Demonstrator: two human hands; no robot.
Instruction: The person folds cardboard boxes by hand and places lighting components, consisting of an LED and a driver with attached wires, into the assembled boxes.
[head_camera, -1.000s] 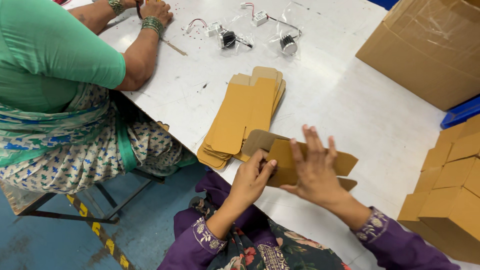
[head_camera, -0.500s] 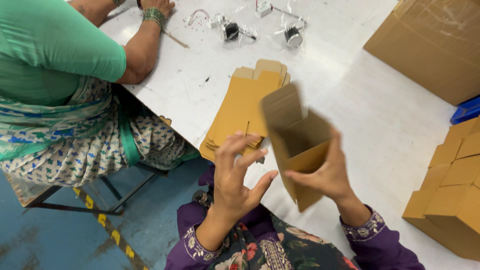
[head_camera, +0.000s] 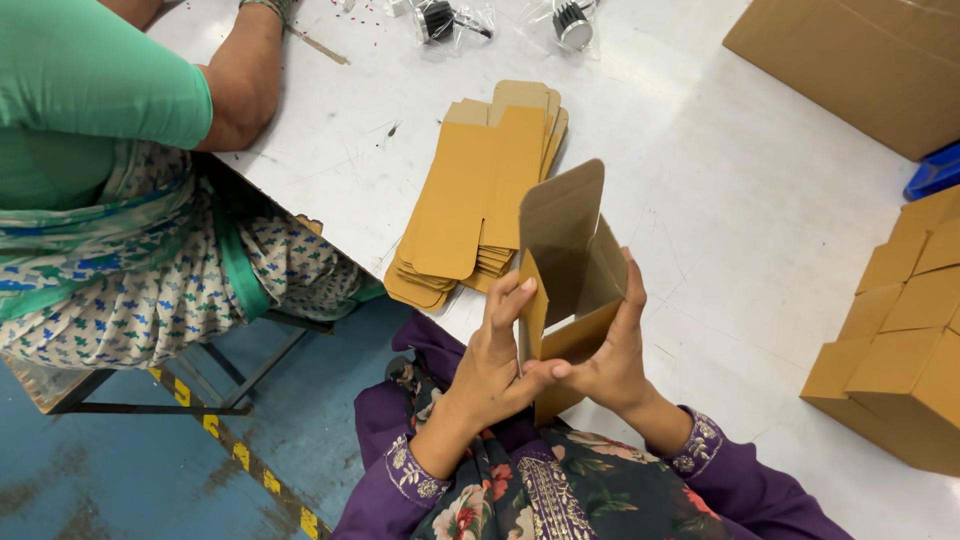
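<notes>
At lower centre, above the white worktop (head_camera: 760, 230), a half-opened brown carton (head_camera: 570, 270) stands with its long axis upright, flap uppermost; left hand (head_camera: 495, 365) and right hand (head_camera: 612, 355) grip its lower sides, fingers curled closed around it.

One opened carton (head_camera: 565, 270); one stack of flat carton blanks (head_camera: 478, 190). Two bagged black parts (head_camera: 436, 20), (head_camera: 572, 22). One large cardboard box (head_camera: 860, 60).

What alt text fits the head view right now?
Left hand and right hand hold a small brown carton, top flap up, above a white table. Flat cartons lie stacked beyond; a seated person is alongside.
</notes>
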